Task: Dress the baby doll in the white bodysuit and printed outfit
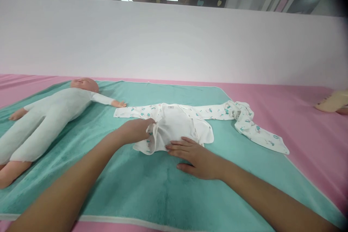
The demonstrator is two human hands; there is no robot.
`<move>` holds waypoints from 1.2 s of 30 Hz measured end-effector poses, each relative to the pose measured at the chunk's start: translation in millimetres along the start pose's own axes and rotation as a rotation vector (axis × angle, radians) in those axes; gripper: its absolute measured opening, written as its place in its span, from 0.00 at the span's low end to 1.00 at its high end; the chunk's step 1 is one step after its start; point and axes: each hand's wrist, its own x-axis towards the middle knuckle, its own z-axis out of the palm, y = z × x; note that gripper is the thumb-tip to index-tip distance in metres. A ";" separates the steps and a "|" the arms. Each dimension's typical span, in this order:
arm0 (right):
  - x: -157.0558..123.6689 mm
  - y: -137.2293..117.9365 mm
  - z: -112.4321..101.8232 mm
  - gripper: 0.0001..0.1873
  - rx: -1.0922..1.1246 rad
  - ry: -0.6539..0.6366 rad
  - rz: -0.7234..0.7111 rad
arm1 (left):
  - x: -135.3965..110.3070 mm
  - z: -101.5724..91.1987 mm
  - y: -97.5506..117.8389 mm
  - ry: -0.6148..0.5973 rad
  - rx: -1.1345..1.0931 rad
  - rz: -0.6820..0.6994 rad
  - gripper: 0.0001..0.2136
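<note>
A white baby shirt (176, 123) with a small green print lies spread on a teal towel, its front opened and its sleeves stretched to both sides. My left hand (139, 129) is closed on the shirt's left front flap, lifting its edge a little. Fingers spread, my right hand (194, 156) rests flat on the lower edge of the shirt. Bunched at the end of the right sleeve are printed baby pants (255, 127), one leg reaching toward the lower right. A baby doll (62, 108) in a pale suit lies on its back at the left, one hand near the left cuff.
Under everything is the teal towel (136, 188) with a white edge, laid over a pink cloth (299, 116). A white wall panel (174, 43) rises behind, with dark glass above it. Part of a beige foot-like object (330, 102) shows at the right edge.
</note>
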 end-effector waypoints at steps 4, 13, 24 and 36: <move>-0.1 -0.6 -1.0 0.25 0.004 -0.016 0.001 | -4.6 -9.7 -12.7 -0.082 -0.090 0.036 0.22; 1.3 0.6 1.3 0.27 -0.007 0.002 0.048 | 10.8 0.6 -3.7 0.202 0.089 -0.109 0.21; 2.8 -1.0 0.1 0.27 0.014 0.009 0.069 | 19.7 24.9 10.3 0.382 0.021 0.124 0.19; 17.2 -23.4 11.5 0.17 0.430 0.235 0.201 | -65.3 -21.2 -142.6 0.794 -0.045 -0.368 0.20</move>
